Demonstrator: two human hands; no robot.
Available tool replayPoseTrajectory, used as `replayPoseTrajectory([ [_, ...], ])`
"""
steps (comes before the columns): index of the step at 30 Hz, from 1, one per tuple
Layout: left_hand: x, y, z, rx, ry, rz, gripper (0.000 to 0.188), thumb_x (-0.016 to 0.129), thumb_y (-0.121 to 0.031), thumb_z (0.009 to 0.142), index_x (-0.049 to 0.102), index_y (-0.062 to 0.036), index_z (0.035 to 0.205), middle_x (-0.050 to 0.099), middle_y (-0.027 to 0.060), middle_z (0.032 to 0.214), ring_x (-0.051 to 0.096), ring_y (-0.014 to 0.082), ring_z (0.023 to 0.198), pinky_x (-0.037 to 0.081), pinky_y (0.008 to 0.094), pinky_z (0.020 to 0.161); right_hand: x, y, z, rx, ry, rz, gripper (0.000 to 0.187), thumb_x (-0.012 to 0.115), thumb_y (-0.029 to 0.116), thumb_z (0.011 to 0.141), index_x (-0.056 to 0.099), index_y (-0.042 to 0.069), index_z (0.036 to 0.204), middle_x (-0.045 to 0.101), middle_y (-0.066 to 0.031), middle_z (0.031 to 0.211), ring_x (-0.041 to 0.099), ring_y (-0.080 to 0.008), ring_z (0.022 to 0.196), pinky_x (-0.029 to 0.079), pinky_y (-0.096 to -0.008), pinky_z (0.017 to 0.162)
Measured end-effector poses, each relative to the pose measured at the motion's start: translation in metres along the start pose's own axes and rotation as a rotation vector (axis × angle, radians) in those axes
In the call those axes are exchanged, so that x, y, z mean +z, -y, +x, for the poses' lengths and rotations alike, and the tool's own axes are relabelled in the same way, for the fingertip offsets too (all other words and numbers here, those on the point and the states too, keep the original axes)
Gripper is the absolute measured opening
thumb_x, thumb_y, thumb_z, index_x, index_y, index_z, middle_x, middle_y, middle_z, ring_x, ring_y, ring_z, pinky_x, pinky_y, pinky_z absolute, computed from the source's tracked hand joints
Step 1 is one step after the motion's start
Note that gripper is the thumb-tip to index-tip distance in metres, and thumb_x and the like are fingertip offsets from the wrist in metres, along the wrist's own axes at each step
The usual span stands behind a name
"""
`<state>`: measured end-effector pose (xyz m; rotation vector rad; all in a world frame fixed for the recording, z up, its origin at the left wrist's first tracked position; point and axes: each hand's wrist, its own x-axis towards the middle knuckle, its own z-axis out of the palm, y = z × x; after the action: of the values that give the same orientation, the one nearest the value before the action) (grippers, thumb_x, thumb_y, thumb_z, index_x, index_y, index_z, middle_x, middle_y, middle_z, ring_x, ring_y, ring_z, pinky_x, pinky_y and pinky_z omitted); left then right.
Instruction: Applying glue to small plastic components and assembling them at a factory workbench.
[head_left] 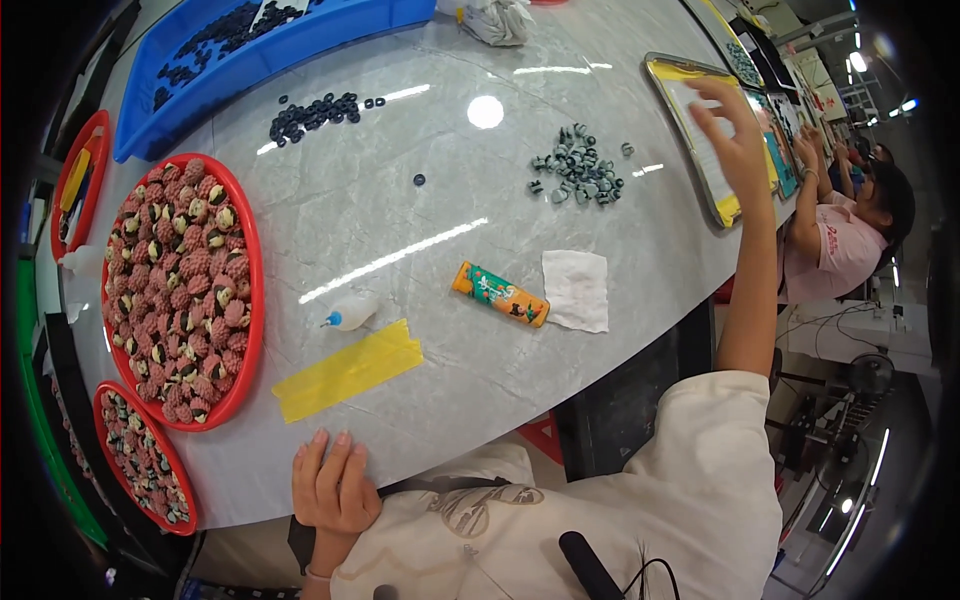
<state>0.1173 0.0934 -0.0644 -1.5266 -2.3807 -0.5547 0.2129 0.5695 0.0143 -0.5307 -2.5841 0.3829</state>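
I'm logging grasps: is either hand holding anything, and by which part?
Nothing that shows: the left hand lies at the table edge, and the right hand is raised, with nothing visible between thumb and fingers.

grey marbled table [480, 390], blue bin [310, 55], red basket [257, 275], dark rings [318, 113], yellow strip [348, 371], white cloth [577, 292], orange-and-green tube [500, 295]

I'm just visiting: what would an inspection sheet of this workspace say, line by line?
Surface: grey marbled table, with glare
Working things: yellow strip, yellow-edged board, grey-green parts, dark rings
Clutter: orange-green packet, white wipe, small bottle
Hands: left hand near the strip; right hand raised by the board, fingers spread; both look empty
Cables: black cable at the cream shirt
Surroundings: red basket of pink pieces, blue tray, pink-shirted person at right
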Motion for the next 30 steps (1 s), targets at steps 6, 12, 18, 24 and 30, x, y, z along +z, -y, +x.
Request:
replayPoseTrajectory([
  [6, 0.002, 0.000, 0.002, 0.030, 0.004, -0.002, 0.021, 0.039, -0.003, 0.072, 0.055, -0.0024, 0.087, 0.056, 0.0118, 0.091, 0.054, 0.0322, 0.086, 0.043, 0.0418, 0.074, -0.037, -0.218, -0.061, 0.572, -0.197, -0.283, 0.029, 0.049, 0.022, 0.078, 0.054, 0.005, 0.101, 0.058, -0.0109, 0.086, 0.055, -0.0187, 0.078, 0.041, -0.0263, 0.072],
  [12, 0.002, 0.001, 0.000, 0.011, 0.019, 0.012, 0.022, 0.039, -0.002, 0.071, 0.054, -0.0022, 0.087, 0.056, 0.0115, 0.092, 0.054, 0.0320, 0.087, 0.042, 0.0417, 0.075, -0.002, -0.167, -0.037, 0.478, -0.127, -0.232, 0.021, 0.053, 0.016, 0.075, 0.058, 0.003, 0.091, 0.058, -0.0142, 0.085, 0.057, -0.0205, 0.073, 0.043, -0.0277, 0.066],
  [18, 0.001, 0.000, 0.001, 0.006, 0.016, -0.009, 0.023, 0.040, 0.000, 0.070, 0.055, -0.0023, 0.087, 0.056, 0.0111, 0.092, 0.054, 0.0319, 0.087, 0.042, 0.0412, 0.076, 0.001, -0.140, -0.029, 0.356, -0.109, -0.382, 0.015, 0.057, 0.006, 0.069, 0.060, 0.003, 0.084, 0.060, -0.0103, 0.078, 0.057, -0.0171, 0.067, 0.043, -0.0248, 0.061],
  [24, 0.000, -0.001, 0.002, 0.009, -0.007, -0.013, 0.023, 0.040, 0.001, 0.069, 0.055, -0.0022, 0.086, 0.056, 0.0115, 0.091, 0.054, 0.0317, 0.086, 0.043, 0.0407, 0.075, -0.007, -0.138, -0.032, 0.434, -0.134, -0.280, 0.012, 0.057, 0.006, 0.068, 0.061, 0.001, 0.079, 0.061, -0.0104, 0.078, 0.057, -0.0163, 0.067, 0.043, -0.0235, 0.062],
  [30, 0.002, -0.004, 0.005, 0.016, -0.017, -0.021, 0.021, 0.042, 0.001, 0.069, 0.055, -0.0014, 0.086, 0.056, 0.0122, 0.090, 0.054, 0.0319, 0.085, 0.044, 0.0402, 0.074, -0.002, -0.047, -0.030, 0.384, -0.211, 0.314, 0.016, 0.056, 0.007, 0.072, 0.060, -0.002, 0.086, 0.059, -0.0048, 0.076, 0.054, -0.0094, 0.071, 0.042, -0.0206, 0.062],
])
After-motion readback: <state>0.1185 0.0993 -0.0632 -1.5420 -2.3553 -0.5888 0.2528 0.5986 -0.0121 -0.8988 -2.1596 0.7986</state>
